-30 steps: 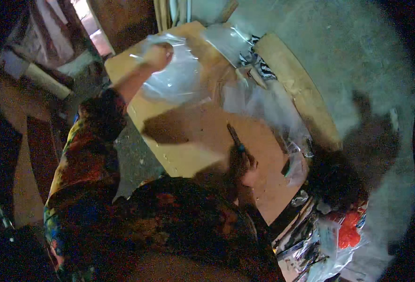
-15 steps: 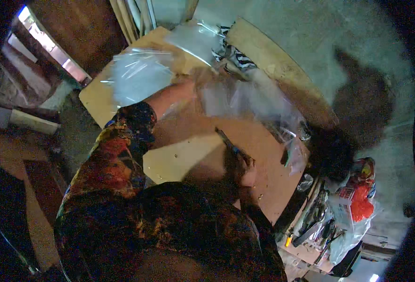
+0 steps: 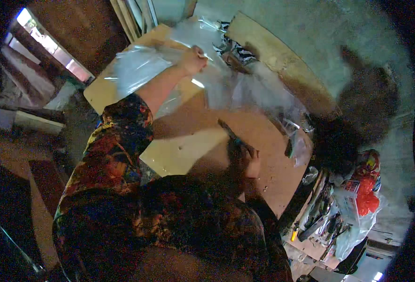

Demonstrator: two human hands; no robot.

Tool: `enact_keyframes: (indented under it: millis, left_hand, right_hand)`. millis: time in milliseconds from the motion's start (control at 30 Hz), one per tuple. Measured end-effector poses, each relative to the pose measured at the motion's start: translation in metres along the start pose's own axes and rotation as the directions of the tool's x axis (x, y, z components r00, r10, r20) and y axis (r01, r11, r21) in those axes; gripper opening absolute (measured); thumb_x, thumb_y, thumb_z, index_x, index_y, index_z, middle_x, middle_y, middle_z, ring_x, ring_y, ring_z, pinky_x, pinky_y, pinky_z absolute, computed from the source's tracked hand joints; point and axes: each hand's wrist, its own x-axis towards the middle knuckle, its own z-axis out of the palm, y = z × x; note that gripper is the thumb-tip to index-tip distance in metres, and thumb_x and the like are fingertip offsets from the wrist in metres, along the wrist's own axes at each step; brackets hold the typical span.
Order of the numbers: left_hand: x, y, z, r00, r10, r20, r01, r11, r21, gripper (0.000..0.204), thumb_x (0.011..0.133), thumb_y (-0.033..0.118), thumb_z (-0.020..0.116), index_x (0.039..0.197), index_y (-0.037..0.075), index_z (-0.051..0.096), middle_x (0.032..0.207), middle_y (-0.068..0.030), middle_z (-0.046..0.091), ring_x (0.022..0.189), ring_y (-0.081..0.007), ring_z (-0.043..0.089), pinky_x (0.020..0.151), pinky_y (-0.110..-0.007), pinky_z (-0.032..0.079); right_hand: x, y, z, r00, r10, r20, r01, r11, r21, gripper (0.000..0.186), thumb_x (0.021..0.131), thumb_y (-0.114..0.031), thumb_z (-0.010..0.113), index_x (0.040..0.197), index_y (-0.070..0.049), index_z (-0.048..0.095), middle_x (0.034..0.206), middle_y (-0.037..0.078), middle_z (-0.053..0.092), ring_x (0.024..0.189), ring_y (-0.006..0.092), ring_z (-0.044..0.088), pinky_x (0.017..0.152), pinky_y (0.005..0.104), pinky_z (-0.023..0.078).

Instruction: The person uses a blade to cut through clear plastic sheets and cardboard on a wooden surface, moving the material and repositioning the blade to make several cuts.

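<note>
My left hand [image 3: 194,62] is reached out over the far side of the board, its fingers curled closed above clear plastic sheets [image 3: 195,37]. Whether plastic is pinched in them I cannot make out. At the middle right, my right hand [image 3: 252,164] grips a long, slim dark tool [image 3: 230,131]. The tool's narrow end points away to the far left; its exact kind is too dim to tell. More clear plastic [image 3: 250,91] lies crumpled between the hands, and a stack of clear plastic bags [image 3: 139,70] sits beside my left forearm.
The brown board [image 3: 278,164] has a pale panel [image 3: 181,152] on its near side. Black-and-white striped cloth [image 3: 238,56] lies at the far edge, by a wooden plank [image 3: 268,42]. On the right are a tray of tools [image 3: 318,221] and a red plastic bag [image 3: 367,197].
My left hand has moved farther away and slightly left, and its blur is gone. The right hand still holds the dark tool in nearly the same place. The view has shifted slightly.
</note>
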Motion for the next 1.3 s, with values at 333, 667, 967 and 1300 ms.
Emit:
enact_keyframes:
  millis: [333, 667, 967, 1300]
  left_hand:
    - [-0.197, 0.004, 0.062, 0.909, -0.259, -0.328, -0.114, 0.602, -0.790, 0.067, 0.075, 0.005, 0.058, 0.128, 0.011, 0.018, 0.089, -0.0069, 0.054, 0.058, -0.0165, 0.053, 0.044, -0.029, 0.043]
    - [-0.281, 0.041, 0.094, 0.997, 0.078, 0.009, -0.073, 0.879, 0.471, 0.040, 0.071, 0.020, 0.057, 0.108, 0.006, 0.049, 0.117, -0.0196, 0.038, 0.105, -0.0327, 0.040, 0.084, -0.044, 0.035]
    - [-0.245, 0.016, 0.169, 0.852, 0.521, 0.047, -0.473, 0.728, 0.495, 0.037, 0.070, 0.025, 0.052, 0.097, 0.000, 0.056, 0.111, -0.0179, 0.045, 0.100, -0.0326, 0.042, 0.083, -0.049, 0.034]
    - [-0.220, -0.007, 0.207, 0.956, 0.290, 0.052, -0.292, 0.911, 0.291, 0.028, 0.076, 0.018, 0.046, 0.098, 0.002, 0.053, 0.092, -0.0167, 0.055, 0.084, -0.0291, 0.052, 0.073, -0.039, 0.042]
  right_hand:
    - [-0.005, 0.026, 0.015, 0.967, -0.256, 0.014, 0.252, 0.939, -0.232, 0.036, 0.074, -0.012, 0.049, 0.109, -0.003, 0.048, 0.106, 0.015, 0.050, 0.092, 0.0319, 0.048, 0.078, 0.0441, 0.038]
    - [-0.039, -0.021, -0.026, 0.983, -0.146, 0.114, 0.147, 0.989, -0.001, 0.038, 0.074, -0.009, 0.046, 0.111, -0.005, 0.049, 0.098, 0.015, 0.051, 0.091, 0.0325, 0.048, 0.080, 0.0387, 0.040]
    - [-0.053, -0.048, -0.053, 0.987, -0.038, 0.159, 0.059, 0.990, -0.131, 0.033, 0.072, -0.004, 0.045, 0.105, -0.004, 0.052, 0.096, 0.016, 0.052, 0.091, 0.0329, 0.048, 0.075, 0.0407, 0.041]
    - [-0.060, -0.031, -0.040, 0.995, -0.095, 0.029, 0.097, 0.992, -0.082, 0.028, 0.070, -0.005, 0.047, 0.097, -0.005, 0.055, 0.090, 0.017, 0.053, 0.085, 0.0358, 0.049, 0.073, 0.0427, 0.041]
